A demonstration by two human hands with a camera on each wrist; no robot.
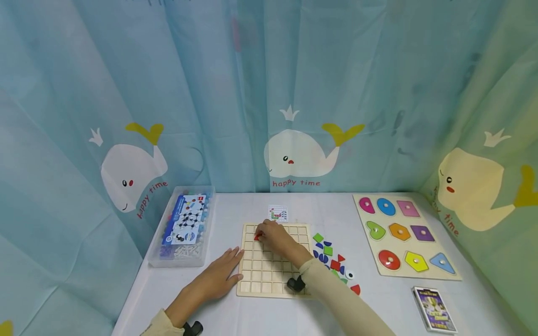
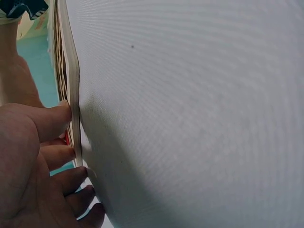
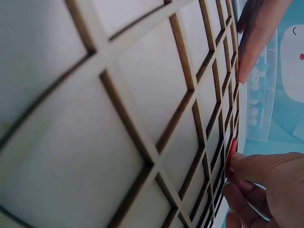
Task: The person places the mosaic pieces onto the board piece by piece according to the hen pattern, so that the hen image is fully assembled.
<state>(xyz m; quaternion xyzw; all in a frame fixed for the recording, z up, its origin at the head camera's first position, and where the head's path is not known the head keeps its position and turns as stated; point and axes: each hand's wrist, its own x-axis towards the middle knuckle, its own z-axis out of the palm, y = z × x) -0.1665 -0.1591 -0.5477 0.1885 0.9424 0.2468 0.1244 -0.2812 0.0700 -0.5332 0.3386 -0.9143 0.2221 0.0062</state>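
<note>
A wooden grid board (image 1: 256, 275) lies flat on the white table, divided into square cells. Over its upper left part, my right hand (image 1: 275, 238) pinches a red piece (image 1: 257, 237) between thumb and fingers. The right wrist view shows this red piece (image 3: 231, 156) at the grid, but its full shape is hidden by the fingers. My left hand (image 1: 219, 276) lies with fingers extended at the board's left edge. In the left wrist view, that hand's (image 2: 42, 161) fingertips touch the board's side (image 2: 73, 90). A small printed pattern card (image 1: 278, 213) lies just behind the board.
Loose red, green and blue shape pieces (image 1: 328, 251) are scattered right of the board. A clear plastic box (image 1: 155, 261) of parts stands at the left. On the right lie a knobbed shape puzzle (image 1: 401, 217) and a small card pack (image 1: 435, 310). A curtain (image 1: 235, 93) hangs behind.
</note>
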